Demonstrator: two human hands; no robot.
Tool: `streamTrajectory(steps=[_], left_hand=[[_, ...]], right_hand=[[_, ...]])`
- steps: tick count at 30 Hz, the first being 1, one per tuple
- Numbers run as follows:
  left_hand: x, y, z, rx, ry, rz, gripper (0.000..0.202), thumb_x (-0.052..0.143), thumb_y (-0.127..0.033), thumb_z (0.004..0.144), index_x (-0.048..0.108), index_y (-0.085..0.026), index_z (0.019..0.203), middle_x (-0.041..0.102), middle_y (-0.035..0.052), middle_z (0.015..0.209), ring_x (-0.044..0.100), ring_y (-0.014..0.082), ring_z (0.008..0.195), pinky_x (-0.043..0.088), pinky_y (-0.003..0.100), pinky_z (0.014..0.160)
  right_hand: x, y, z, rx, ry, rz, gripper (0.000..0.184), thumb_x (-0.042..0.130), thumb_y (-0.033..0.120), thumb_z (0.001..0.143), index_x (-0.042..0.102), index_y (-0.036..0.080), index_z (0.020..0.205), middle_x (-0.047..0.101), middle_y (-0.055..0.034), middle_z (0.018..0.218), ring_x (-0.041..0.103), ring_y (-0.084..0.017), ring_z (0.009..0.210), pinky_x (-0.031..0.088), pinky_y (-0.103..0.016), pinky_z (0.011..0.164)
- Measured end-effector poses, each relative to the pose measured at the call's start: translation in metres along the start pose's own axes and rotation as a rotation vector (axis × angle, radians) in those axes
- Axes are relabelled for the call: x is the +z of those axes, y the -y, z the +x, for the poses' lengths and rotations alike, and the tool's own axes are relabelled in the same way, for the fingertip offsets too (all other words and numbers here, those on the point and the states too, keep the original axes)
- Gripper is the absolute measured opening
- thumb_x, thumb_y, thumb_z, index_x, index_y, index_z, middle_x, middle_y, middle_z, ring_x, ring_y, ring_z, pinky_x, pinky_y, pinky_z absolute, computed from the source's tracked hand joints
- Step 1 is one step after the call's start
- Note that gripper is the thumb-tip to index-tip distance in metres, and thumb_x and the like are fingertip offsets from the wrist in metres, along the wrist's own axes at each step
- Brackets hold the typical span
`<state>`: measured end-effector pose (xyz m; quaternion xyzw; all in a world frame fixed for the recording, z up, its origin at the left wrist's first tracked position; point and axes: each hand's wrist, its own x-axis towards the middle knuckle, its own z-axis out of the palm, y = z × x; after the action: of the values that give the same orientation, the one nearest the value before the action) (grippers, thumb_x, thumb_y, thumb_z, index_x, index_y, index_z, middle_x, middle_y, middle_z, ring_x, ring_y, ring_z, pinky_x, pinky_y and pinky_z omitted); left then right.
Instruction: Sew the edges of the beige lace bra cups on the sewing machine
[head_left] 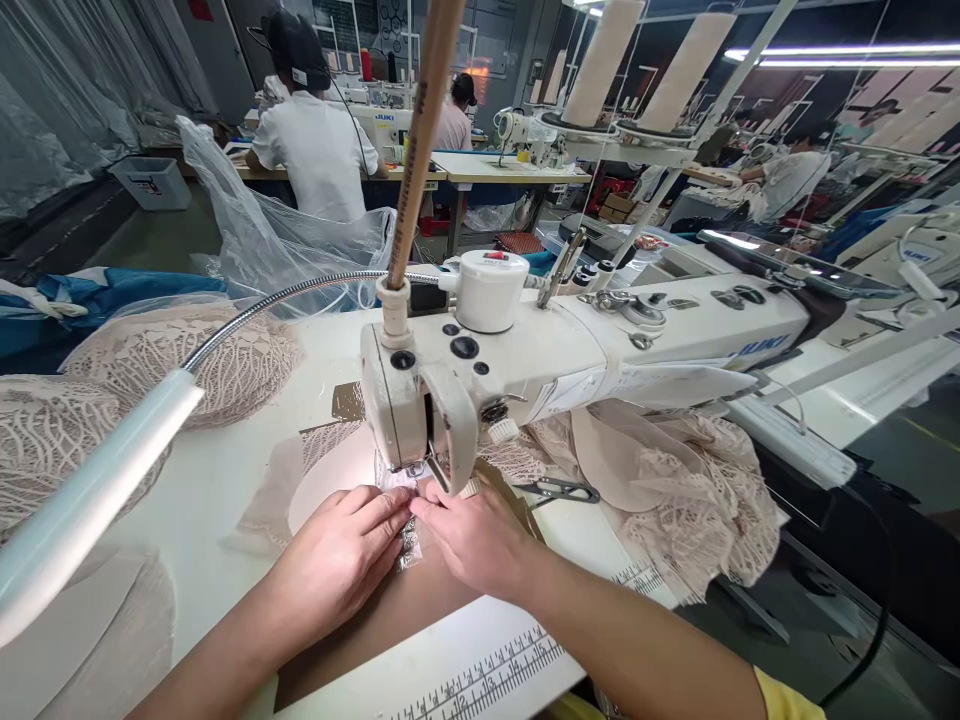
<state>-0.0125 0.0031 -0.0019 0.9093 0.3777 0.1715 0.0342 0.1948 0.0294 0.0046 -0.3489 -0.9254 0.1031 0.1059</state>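
**A:** Where are the two hands, and what do they hold?

**B:** The left hand (341,555) and right hand (472,535) lie near the front edge of the white table (217,480), with their fingertips meeting. Both are bent and pinch one narrow pale lace strip (408,545) with small shiny metal pieces. It is pressed flat between them.

**A:** What is around it?

**B:** One brown card sheet (420,615) lies under the hands. The head of one white industrial sewing machine (570,350) hangs right over the fingertips and hides the strip's far end. One pair of black thread snips (559,490) lies just right of the right hand. Beside them, one heap of beige lace cloth (675,490) reaches toward the table's right edge.

**A:** And farther off?

**B:** Two mounds of cream lace (240,360) sit at the left edge, with one white gooseneck lamp (90,490) crossing in front of them. Two cream thread cones (604,55) stand above the machine. One printed ruler (487,675) runs along the front edge.
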Motion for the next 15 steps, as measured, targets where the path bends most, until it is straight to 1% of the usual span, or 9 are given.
streamTrajectory(steps=[2, 6, 12, 15], left_hand=[[0.0024, 0.0001, 0.0001, 0.003, -0.003, 0.041, 0.027, 0.045, -0.016, 0.094, 0.065, -0.013, 0.113, 0.067, 0.0119, 0.115, 0.058, 0.0234, 0.089, 0.049, 0.037, 0.072], [0.0055, 0.0004, -0.0007, -0.014, -0.019, 0.072, 0.029, 0.044, -0.018, 0.095, 0.065, -0.012, 0.113, 0.069, 0.0118, 0.114, 0.058, 0.0241, 0.088, 0.051, 0.039, 0.07], [0.0038, 0.0003, -0.0001, -0.015, -0.027, 0.073, 0.029, 0.042, -0.016, 0.094, 0.066, -0.011, 0.11, 0.07, 0.0126, 0.11, 0.057, 0.0227, 0.082, 0.051, 0.037, 0.067], [0.003, 0.0, 0.0006, -0.022, -0.022, 0.074, 0.029, 0.042, -0.016, 0.094, 0.067, -0.012, 0.108, 0.07, 0.0125, 0.107, 0.057, 0.0223, 0.08, 0.05, 0.036, 0.066]], right_hand=[[0.0004, 0.0, 0.0001, 0.007, 0.006, -0.001, 0.023, 0.05, 0.009, 0.08, 0.059, 0.018, 0.098, 0.057, -0.0029, 0.085, 0.043, -0.018, 0.078, 0.029, -0.03, 0.066], [0.0005, -0.0005, 0.0009, -0.004, 0.014, -0.013, 0.025, 0.05, 0.008, 0.078, 0.059, 0.017, 0.099, 0.057, -0.0031, 0.086, 0.043, -0.018, 0.079, 0.03, -0.031, 0.068], [-0.0003, -0.0003, 0.001, 0.001, 0.02, -0.027, 0.025, 0.049, 0.009, 0.081, 0.059, 0.017, 0.103, 0.059, -0.0044, 0.093, 0.045, -0.02, 0.086, 0.031, -0.033, 0.074], [-0.0009, 0.0, 0.001, 0.004, 0.033, -0.025, 0.026, 0.049, 0.009, 0.082, 0.06, 0.018, 0.104, 0.059, -0.0049, 0.094, 0.046, -0.02, 0.088, 0.031, -0.033, 0.073]])
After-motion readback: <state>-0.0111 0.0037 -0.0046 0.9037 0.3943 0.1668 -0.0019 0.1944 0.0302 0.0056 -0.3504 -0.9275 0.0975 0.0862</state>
